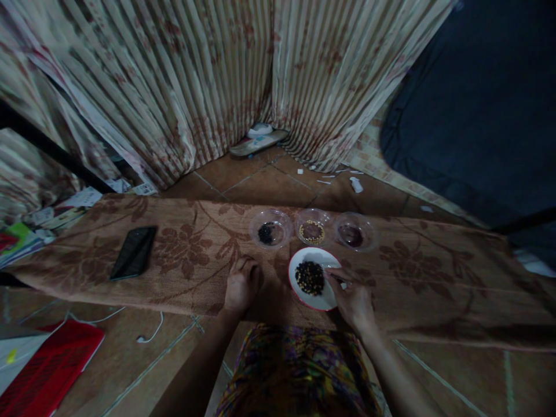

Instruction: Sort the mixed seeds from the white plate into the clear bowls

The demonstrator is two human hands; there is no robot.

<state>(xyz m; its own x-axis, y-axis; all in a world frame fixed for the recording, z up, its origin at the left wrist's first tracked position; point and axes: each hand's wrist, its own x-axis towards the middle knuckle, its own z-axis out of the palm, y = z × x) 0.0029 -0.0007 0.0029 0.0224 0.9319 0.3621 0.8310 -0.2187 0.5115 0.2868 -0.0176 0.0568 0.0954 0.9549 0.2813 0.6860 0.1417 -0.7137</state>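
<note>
A white plate with a red rim (299, 296) holds a mixed heap of dark and pale yellow beans (310, 278). Over the plate's right side reaches my right hand (354, 298), its fingertips pinched together at the edge of the heap; anything between them is too small to make out. My left hand (241, 284) rests on the cloth left of the plate, fingers curled in, their contents hidden. Behind the plate stand three clear plastic bowls: a left bowl (282, 223) with black beans, a middle bowl (313, 215) with yellow beans, and a right bowl (362, 230) with dark reddish contents.
A brown flowered cloth (417, 289) covers the long, narrow table. A black phone (134, 252) lies on its left part. Papers (84, 198) are at the far left end. Beyond the table, a skateboard (258, 143) lies on the tiled floor by striped curtains (208, 81).
</note>
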